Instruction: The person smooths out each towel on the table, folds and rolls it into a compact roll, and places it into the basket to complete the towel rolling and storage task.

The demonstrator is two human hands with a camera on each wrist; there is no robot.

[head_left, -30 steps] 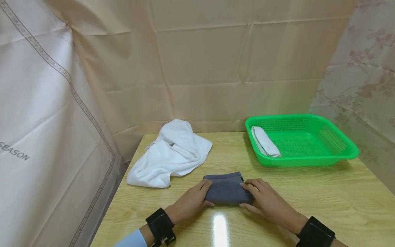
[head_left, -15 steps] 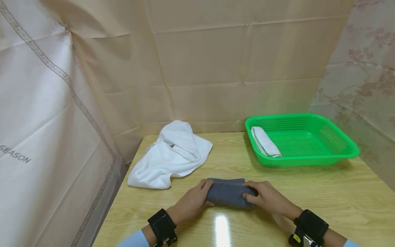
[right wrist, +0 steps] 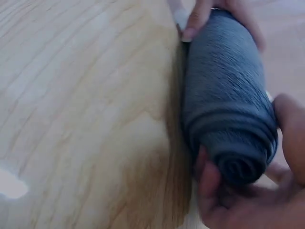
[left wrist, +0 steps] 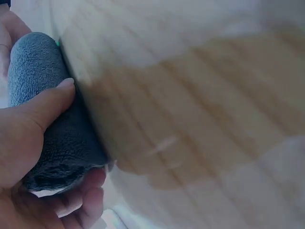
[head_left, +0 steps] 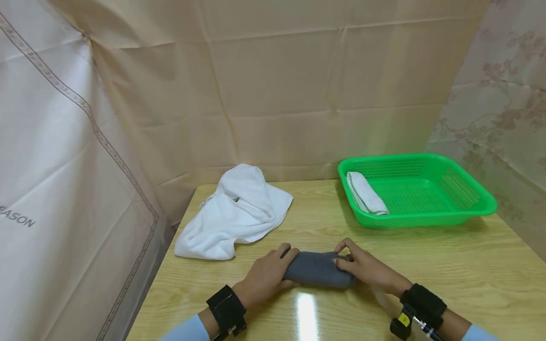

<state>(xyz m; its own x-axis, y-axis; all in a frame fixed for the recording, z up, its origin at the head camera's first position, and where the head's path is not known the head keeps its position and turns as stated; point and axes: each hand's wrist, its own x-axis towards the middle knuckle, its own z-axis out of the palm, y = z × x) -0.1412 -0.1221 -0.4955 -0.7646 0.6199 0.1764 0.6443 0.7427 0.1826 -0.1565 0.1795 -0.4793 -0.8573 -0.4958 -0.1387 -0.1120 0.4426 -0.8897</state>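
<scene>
A small work nook with cloth walls is being shown. A wooden table is being closed in by a creased tan cloth at the back, a pale cloth with a printed band on the left, and a flowery cloth on the right. Bright light is being thrown back by the shiny table. House things are being seen there: a white towel, a green basket, a grey towel. Whether a home is being used cannot be told.

Soft even light, white glare on table, blurry wrist views
</scene>
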